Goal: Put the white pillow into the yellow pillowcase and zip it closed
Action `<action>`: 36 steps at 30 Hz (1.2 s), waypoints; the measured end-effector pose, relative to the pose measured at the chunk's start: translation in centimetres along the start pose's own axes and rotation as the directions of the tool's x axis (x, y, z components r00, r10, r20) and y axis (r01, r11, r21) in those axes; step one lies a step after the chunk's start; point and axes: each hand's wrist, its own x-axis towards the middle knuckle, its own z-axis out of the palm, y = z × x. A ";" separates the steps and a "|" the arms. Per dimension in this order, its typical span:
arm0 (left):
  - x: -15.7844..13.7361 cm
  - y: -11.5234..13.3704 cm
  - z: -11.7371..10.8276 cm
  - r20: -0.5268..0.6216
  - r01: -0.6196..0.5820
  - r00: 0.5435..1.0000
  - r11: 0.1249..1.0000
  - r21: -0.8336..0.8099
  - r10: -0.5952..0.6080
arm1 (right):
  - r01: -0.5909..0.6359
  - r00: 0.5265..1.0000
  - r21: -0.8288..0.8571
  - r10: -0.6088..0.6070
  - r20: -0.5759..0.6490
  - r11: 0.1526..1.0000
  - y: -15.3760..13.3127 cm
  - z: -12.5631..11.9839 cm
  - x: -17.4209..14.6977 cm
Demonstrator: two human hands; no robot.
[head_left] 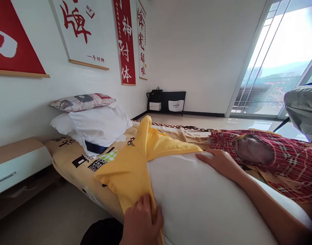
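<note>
Yellow cloth (pixel 131 170) draped along the edge of a broad white bundle (pixel 202 200), both at centre and lower centre of the frame.
The cloth looks light, soft and limp, likely to wrinkle rather than tear, and its hem seems the best hold; the bundle looks padded, bulkier and smooth, better steadied with a spread palm. At lower centre, the left hand (pixel 142 219) has its fingers together, pinched with the thumb on the cloth's edge; right of centre, the right hand (pixel 218 163) lies on the bundle beside the cloth's tip, and whether its fingers grip cannot be told. Outward lie the patterned bedsheet (pixel 76 173), white pillows (pixel 97 126) at left and red checked fabric (pixel 294 153) at right.
</note>
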 end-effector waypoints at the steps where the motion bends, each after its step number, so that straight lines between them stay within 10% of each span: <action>1: -0.4 0.0 0.5 0.027 -0.018 0.999 1.000 -0.003 0.018 | -0.001 1.000 -0.008 0.001 -0.020 1.000 0.0 -0.1 -0.2; 9: 0.3 1.8 -0.7 0.077 -0.094 0.983 0.810 -0.579 0.169 | -0.167 0.984 -0.192 0.151 -0.096 0.967 -2.4 0.0 -1.1; 18: -0.4 8.1 -3.8 -0.039 -0.345 0.893 0.625 -0.700 0.449 | -0.299 0.944 -0.204 0.257 -0.207 0.932 -3.0 -5.1 -2.2; 22: -0.5 8.8 -2.9 -0.048 -0.268 0.937 0.627 -0.731 0.346 | -0.302 0.935 -0.260 0.231 -0.270 0.917 -1.3 -8.0 -2.6; 26: -0.4 8.1 0.9 0.070 -0.168 0.943 0.645 -0.746 0.326 | -0.301 0.951 -0.275 0.265 -0.162 0.913 1.6 -5.8 -1.9; 36: -0.6 -1.6 7.9 0.020 0.093 0.995 0.842 -0.531 -0.098 | -0.220 0.970 -0.179 0.234 0.064 0.959 6.8 -1.0 0.6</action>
